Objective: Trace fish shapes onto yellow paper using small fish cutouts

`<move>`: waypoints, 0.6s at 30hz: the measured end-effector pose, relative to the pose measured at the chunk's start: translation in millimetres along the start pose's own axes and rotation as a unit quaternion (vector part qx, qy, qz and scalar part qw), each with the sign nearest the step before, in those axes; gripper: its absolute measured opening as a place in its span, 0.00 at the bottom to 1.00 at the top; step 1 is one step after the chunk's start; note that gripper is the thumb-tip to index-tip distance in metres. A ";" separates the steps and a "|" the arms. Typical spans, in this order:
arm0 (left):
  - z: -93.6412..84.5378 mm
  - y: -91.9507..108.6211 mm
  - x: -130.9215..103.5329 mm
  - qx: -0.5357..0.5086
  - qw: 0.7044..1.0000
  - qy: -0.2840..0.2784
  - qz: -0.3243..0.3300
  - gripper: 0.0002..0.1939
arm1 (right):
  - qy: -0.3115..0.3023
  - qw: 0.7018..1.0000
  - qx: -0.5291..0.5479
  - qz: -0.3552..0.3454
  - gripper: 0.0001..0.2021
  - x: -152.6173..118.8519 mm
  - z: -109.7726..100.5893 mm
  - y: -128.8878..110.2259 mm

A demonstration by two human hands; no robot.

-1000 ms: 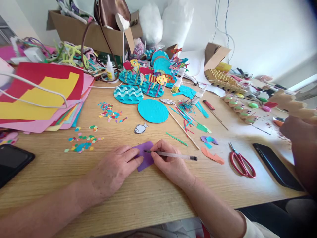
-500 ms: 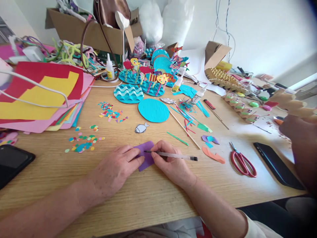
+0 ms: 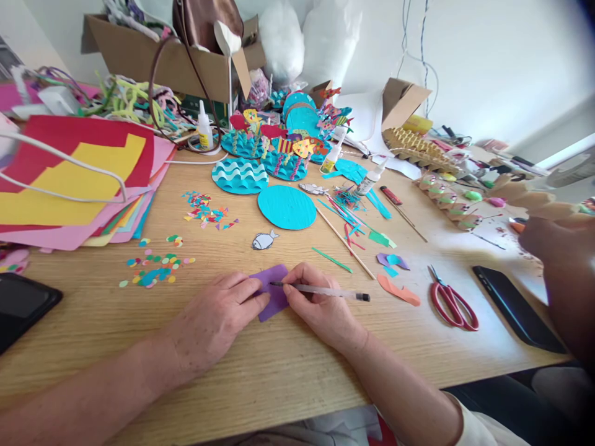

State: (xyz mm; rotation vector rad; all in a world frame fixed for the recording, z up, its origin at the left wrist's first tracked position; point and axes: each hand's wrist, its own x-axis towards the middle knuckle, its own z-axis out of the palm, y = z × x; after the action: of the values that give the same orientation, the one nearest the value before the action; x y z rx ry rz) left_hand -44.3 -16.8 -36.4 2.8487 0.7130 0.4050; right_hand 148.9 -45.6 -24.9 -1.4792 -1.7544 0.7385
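A piece of purple paper [image 3: 277, 302] lies on the table in front of me. My left hand [image 3: 220, 313] presses on its left part, fingers bent and close together, holding it against the wood. In my right hand [image 3: 320, 303] is a clear-barrelled pen [image 3: 332, 291] with a dark end, pinched between thumb and fingers. Its tip touches the purple paper or hovers just over it; I cannot tell which. Just beyond the paper lies a small grey-white paper fish [image 3: 264, 240] with a dark outline. A turquoise oval [image 3: 287, 207] is farther back.
Red-handled scissors [image 3: 452, 303] and a phone [image 3: 515, 310] lie at right; another phone [image 3: 25, 306] is at left. Confetti dots [image 3: 155, 272], coloured sheets [image 3: 79, 179], a wooden stick [image 3: 346, 243] and glue bottles [image 3: 370, 179] surround the work. Another person's hand [image 3: 542, 244] holds egg-carton card at far right.
The view has shifted very slightly. My hands, the pen and the purple paper keep nearly the same places.
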 end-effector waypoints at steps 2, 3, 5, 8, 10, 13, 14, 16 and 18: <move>-0.2 -0.1 -0.1 0.001 1.000 0.003 -0.001 0.15 | -0.002 1.000 -0.001 -0.001 0.04 -0.1 -0.1 0.0; -0.3 -0.2 -0.1 0.001 1.000 0.003 -0.001 0.15 | -0.004 1.000 -0.001 -0.002 0.04 -0.1 -0.2 -0.1; -0.5 -0.3 -0.1 0.000 1.000 0.001 0.001 0.15 | -0.008 1.000 0.004 -0.001 0.04 -0.3 -0.5 0.0; 0.6 -0.8 -0.5 -0.002 1.000 0.003 0.003 0.15 | -0.010 1.000 0.012 0.006 0.04 -0.4 -0.7 0.3; 2.0 -1.1 -1.0 -0.004 1.000 0.011 0.004 0.15 | -0.006 1.000 0.015 0.010 0.04 -0.3 -0.4 0.7; 2.6 -0.8 -1.0 -0.001 1.000 0.017 0.005 0.15 | -0.001 1.000 0.006 0.007 0.04 -0.3 -0.1 0.7; 2.1 -0.5 -0.6 0.000 1.000 0.017 0.005 0.15 | -0.001 1.000 0.000 0.006 0.04 -0.3 -0.1 0.5; 0.5 0.2 0.4 0.001 1.000 0.013 0.004 0.15 | -0.002 1.000 -0.010 0.005 0.04 -0.4 -0.3 -0.1; -1.1 0.6 1.2 0.002 1.000 0.007 0.004 0.15 | -0.004 1.000 -0.011 0.004 0.04 -0.5 -0.5 -0.7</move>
State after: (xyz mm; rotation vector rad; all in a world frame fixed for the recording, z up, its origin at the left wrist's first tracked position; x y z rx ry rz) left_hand -43.3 -16.7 -34.9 2.8557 0.7061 0.4271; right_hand 149.0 -46.2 -24.1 -1.5003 -1.7674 0.7327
